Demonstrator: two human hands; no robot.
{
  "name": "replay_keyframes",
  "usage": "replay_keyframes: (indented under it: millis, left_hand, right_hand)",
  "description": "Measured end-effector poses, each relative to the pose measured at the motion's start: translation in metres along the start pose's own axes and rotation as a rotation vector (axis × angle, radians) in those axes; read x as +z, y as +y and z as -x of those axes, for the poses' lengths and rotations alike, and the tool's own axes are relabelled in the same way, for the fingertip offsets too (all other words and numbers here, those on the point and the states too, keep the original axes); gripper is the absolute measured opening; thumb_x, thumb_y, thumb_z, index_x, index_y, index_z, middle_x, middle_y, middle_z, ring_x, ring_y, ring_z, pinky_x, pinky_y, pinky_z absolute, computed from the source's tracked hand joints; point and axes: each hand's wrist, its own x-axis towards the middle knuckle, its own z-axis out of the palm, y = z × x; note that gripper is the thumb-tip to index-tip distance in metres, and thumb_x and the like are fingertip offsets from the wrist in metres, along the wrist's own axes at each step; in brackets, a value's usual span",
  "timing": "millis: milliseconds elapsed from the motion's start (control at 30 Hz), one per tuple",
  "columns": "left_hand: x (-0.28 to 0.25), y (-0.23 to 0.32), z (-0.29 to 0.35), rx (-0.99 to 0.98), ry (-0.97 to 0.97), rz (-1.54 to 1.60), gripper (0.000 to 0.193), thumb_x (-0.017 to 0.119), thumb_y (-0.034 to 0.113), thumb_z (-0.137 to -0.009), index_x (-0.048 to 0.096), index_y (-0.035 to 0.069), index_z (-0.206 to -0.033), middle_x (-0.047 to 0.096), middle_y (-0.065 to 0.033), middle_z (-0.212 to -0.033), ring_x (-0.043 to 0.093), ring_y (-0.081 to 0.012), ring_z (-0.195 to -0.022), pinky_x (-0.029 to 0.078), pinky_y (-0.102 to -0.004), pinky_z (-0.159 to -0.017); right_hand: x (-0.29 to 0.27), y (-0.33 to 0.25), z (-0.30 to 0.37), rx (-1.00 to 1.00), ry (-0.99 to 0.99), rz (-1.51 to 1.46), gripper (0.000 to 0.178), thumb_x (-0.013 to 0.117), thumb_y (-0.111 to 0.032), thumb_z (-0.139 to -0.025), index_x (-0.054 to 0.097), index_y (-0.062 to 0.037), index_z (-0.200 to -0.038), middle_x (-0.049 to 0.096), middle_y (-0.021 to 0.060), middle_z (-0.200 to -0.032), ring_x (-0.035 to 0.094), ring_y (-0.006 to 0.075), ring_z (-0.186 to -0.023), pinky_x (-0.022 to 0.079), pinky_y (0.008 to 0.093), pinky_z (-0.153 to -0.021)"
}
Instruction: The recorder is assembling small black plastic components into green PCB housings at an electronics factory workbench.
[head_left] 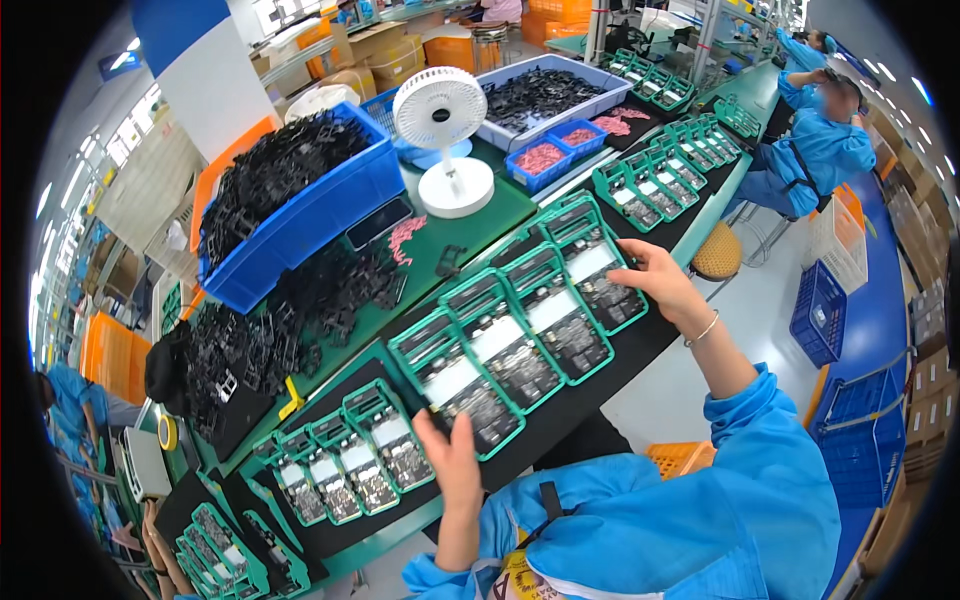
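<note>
A green tray (pixel 518 389) with several bays lies across the middle, slanting up to the right. Each bay carries a dark circuit board with a pale silver panel. My left hand (pixel 455 462) grips the tray's near left corner, thumb on its edge. At the other end my right hand (pixel 658 285) holds the right edge, with fingertips over the last board. Parts of the fingers under the tray are hidden. A similar smaller-looking green tray (pixel 372 497) of boards rests to the left of my left hand, on the black mat (pixel 330 542).
Loose black plastic frames (pixel 240 350) lie heaped beyond the tray, beside a full blue bin (pixel 300 235). A white fan (pixel 455 188) stands behind them. More green trays (pixel 650 185) line the belt to the right. A person in blue (pixel 815 150) is at the far right.
</note>
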Motion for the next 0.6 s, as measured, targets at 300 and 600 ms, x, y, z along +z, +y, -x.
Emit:
replay_keyframes:
  millis: [300, 600]
  left_hand:
    - [0.097, -0.081, -0.028, 0.22, 0.004, -0.28, 0.063, 0.05, 0.032, -0.1, 0.025, -0.012, -0.138, 0.021, -0.0299, -0.151, 0.025, -0.0419, -0.139, 0.018, -0.0474, -0.116]
    - [0.113, -0.038, -0.038, -0.133, -0.113, 0.476, 0.068, 0.056, 0.012, -0.096, 0.018, -0.002, -0.151, 0.035, -0.0157, -0.148, 0.041, -0.0237, -0.132, 0.031, -0.0359, -0.111]
  right_hand:
    - [-0.094, 0.078, -0.056, -0.008, 0.066, 0.082, 0.052, 0.074, -0.013, -0.082, 0.056, 0.0038, -0.128, 0.066, 0.0079, -0.112, 0.06, 0.0163, -0.101, 0.046, 0.0298, -0.092]
    - [-0.09, 0.082, -0.066, -0.067, 0.065, 0.592, 0.032, 0.059, -0.022, -0.091, 0.055, -0.0003, -0.115, 0.067, 0.0173, -0.101, 0.062, 0.0335, -0.1, 0.047, 0.0407, -0.087]
